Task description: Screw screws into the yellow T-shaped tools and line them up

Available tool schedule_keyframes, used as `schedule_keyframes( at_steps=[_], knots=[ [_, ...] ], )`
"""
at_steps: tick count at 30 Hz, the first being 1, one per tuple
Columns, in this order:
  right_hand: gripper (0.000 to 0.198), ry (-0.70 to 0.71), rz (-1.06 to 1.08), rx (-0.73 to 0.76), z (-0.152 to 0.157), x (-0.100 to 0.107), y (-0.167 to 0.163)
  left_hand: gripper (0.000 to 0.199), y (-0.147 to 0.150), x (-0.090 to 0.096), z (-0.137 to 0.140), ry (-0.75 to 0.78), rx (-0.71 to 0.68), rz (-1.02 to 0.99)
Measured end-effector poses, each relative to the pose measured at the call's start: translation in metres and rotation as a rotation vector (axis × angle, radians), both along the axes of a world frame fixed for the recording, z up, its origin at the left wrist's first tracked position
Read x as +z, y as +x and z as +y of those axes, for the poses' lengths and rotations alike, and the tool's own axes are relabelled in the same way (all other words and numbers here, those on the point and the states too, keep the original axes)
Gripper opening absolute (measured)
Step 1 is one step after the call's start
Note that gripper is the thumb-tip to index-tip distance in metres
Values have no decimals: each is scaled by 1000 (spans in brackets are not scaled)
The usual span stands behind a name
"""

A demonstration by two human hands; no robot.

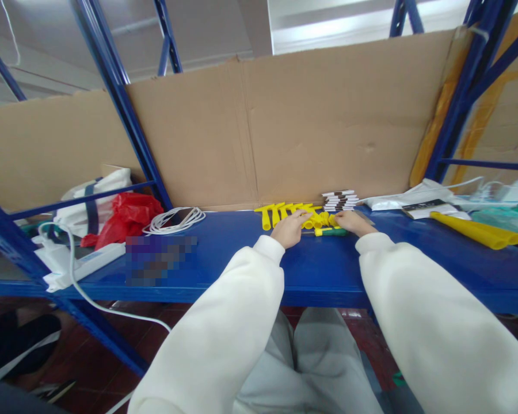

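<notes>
Several yellow plastic pieces with round tube-like ends (274, 215) stand in a row on the blue shelf, close to the cardboard at the back. My left hand (290, 228) is at the right part of this row, its fingers closed on a yellow piece (317, 221). From the other side, my right hand (354, 223) pinches the right end of the yellow parts between both hands. The small parts overlap there, so their exact shape is hard to make out. A screwdriver with a green and yellow handle (333, 232) lies just in front of my hands.
Behind my right hand is a stack of small white and brown packs (340, 200). Long yellow cones (477, 230) lie at the right. To the left are a coiled white cable (175, 221), a red plastic bag (132, 215) and a power strip (90, 264). Blue posts (133, 121) frame the shelf.
</notes>
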State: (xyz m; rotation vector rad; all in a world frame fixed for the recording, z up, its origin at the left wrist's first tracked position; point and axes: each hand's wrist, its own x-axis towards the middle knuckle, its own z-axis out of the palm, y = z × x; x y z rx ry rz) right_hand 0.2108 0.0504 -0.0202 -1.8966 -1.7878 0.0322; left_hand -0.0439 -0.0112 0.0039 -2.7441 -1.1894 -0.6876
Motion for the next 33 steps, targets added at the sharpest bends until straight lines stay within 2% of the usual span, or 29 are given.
schedule_keyframes(
  at_steps=[2, 3, 5, 7, 10, 13, 22, 24, 27, 33],
  knots=[
    [33, 53, 45, -30, -6, 7, -4, 65, 0, 0, -1, -3, 3, -6],
    [33, 124, 86, -13, -9, 11, -7, 65, 0, 1, -1, -6, 5, -9],
    [33, 294, 187, 92, -16, 17, -15, 65, 0, 1, -2, -16, 7, -14],
    [33, 386, 289, 234, -24, 22, -26, 67, 1, 1, -3, -28, 9, -25],
    [35, 414, 357, 425, -36, 25, -44, 74, 1, 1, -3, -39, 8, -60],
    [31, 432, 319, 536, -42, 26, -56, 81, 0, 0, 0, -42, 6, -95],
    [25, 311, 152, 625, -40, 20, -59, 76, -2, -4, 7, -43, -14, -133],
    [25, 325, 119, 618, -39, 19, -60, 75, -2, -3, 7, -47, -16, -127],
    [25, 411, 106, 529, -36, 19, -59, 72, -1, -3, 7, -39, -22, -121],
    [25, 623, 142, 213, -28, 20, -45, 65, -1, -7, 13, -5, -110, -102]
  ],
)
